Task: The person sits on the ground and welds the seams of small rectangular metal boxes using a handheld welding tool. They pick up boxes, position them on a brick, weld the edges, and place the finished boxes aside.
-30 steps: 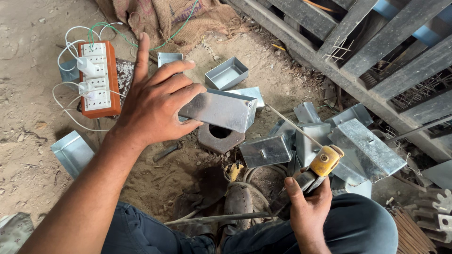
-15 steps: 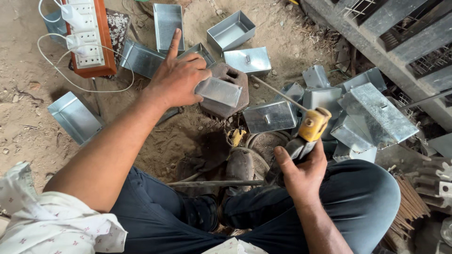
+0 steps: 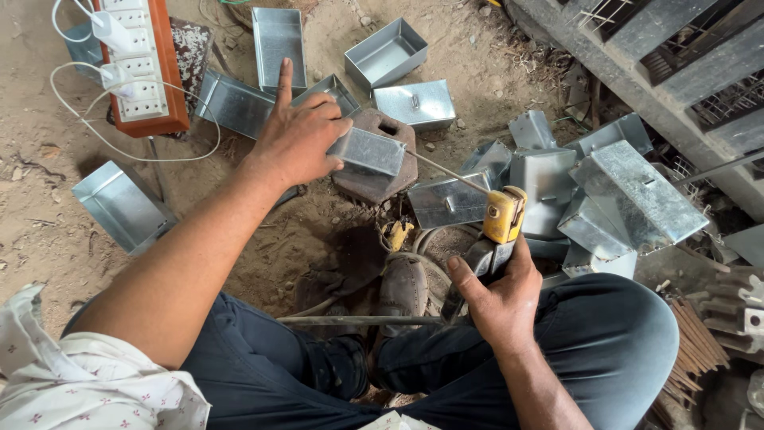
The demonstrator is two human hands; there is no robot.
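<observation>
Fingers (image 3: 338, 127) of the left hand (image 3: 298, 139) close over one end of a small galvanised sheet-metal box (image 3: 368, 151), thumb beneath and index finger stretched out straight, pressing the box onto a rough stone block (image 3: 374, 179) on the dirt floor (image 3: 48, 231). The right hand (image 3: 497, 299) is wrapped tight around the handle of a yellow-headed welding electrode holder (image 3: 501, 223), whose thin rod (image 3: 450, 171) slants up to touch the box's near corner. The person sits on the ground in dark trousers (image 3: 605, 342), feet in worn shoes (image 3: 402, 291) just below the block. More open metal boxes lie scattered beyond the left hand, one tray (image 3: 278, 44) standing apart at the top, and a heap of them (image 3: 613, 191) is piled to the right of the holder. An orange-backed extension board with white sockets (image 3: 139, 64) and white cables lies to the far left, and a bundle of welding rods (image 3: 696, 358) rests by the right knee
</observation>
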